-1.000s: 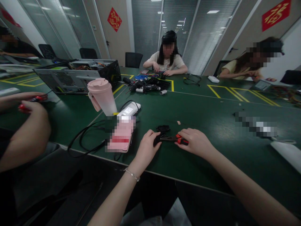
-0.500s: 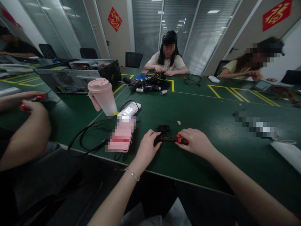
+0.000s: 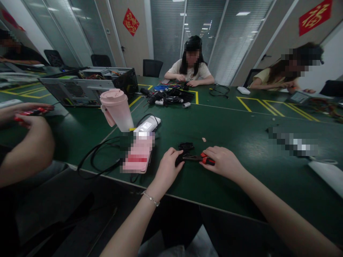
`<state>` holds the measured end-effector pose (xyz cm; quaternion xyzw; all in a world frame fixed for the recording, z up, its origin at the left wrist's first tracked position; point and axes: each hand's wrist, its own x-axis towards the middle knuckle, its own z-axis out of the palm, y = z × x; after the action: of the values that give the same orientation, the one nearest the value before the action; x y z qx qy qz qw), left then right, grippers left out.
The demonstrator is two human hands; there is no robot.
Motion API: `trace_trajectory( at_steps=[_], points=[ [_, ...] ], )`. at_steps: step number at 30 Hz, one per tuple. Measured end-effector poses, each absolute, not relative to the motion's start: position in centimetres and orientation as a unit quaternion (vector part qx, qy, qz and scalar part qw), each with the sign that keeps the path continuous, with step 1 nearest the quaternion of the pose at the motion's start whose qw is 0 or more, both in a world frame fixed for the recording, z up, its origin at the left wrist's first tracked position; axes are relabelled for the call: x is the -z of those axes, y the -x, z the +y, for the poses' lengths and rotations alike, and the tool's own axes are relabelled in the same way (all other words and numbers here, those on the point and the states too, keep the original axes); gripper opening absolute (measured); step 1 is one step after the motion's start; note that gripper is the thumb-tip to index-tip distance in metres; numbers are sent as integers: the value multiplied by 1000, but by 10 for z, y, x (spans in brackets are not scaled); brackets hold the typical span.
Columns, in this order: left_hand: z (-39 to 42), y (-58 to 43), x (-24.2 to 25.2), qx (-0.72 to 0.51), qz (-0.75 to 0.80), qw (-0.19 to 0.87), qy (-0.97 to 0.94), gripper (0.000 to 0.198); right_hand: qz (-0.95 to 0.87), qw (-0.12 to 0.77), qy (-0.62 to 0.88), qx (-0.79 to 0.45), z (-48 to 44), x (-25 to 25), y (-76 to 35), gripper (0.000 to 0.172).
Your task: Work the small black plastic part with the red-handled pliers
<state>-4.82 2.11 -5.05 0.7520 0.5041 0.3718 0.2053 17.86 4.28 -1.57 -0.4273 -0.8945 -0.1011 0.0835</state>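
My right hand [image 3: 222, 161] is closed around the red and black handles of a pair of pliers [image 3: 197, 157], whose jaws point left. Between the thumb and fingers of my left hand [image 3: 170, 162] is a small black part [image 3: 179, 159], mostly covered by the fingers. The plier jaws meet this part, though the exact contact is too small to make out. Just beyond the jaws, a black piece [image 3: 186, 146] lies on the green table [image 3: 241, 142]. A small pale scrap [image 3: 204, 139] rests a little farther off.
Left of my hands lie a pink phone [image 3: 138, 153], a white device [image 3: 147, 125] and a black cable [image 3: 92, 153]. Behind them stands a pink cup [image 3: 118, 109], near an opened computer case [image 3: 80, 89]. A co-worker's arm [image 3: 32, 142] is at the left, and other people sit around the table.
My hands, the pliers and the black part look nearly unchanged. At the left, the co-worker's hands and red tool have shifted slightly to the left.
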Motion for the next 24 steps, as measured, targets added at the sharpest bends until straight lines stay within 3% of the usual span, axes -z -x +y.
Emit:
trace_trajectory(
  at_steps=[24],
  points=[
    [22, 47, 50, -372, 501, 207, -754, 35, -902, 99, 405, 114, 43, 16, -180, 40]
  ],
)
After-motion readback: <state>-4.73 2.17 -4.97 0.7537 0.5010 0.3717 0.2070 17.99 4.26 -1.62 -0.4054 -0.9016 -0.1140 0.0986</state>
